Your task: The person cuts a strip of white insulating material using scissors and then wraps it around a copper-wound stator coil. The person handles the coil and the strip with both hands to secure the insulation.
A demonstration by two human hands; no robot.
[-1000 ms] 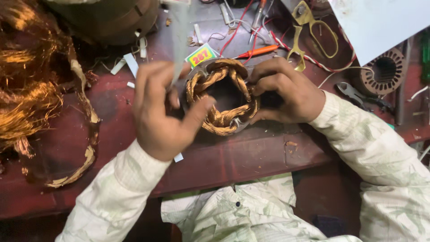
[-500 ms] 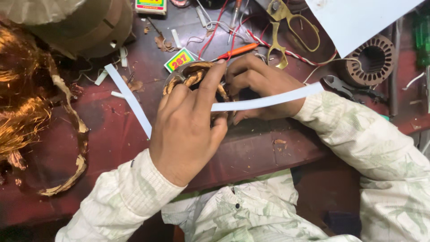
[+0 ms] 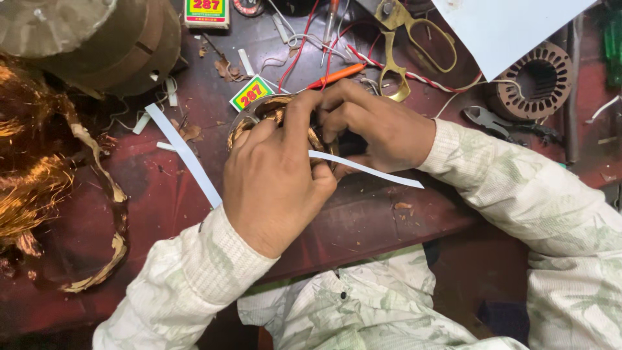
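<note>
A round motor stator wound with copper wire lies on the dark red workbench, mostly covered by both hands. My left hand rests over it from the near side, fingers curled onto the winding. My right hand grips the stator's right side, fingers pressed into the coil. A long white paper strip runs out from between the hands to the right. A second white strip lies on the bench to the left of my left hand.
Loose tangled copper wire lies at the left. A bare slotted stator core sits at the right beside pliers. Brass scissors, an orange tool, red and white wires, two small printed boxes and a white sheet lie behind.
My left hand has closed further over the stator, hiding most of the coil. The white strip has shifted lower between the hands. The view has moved closer.
</note>
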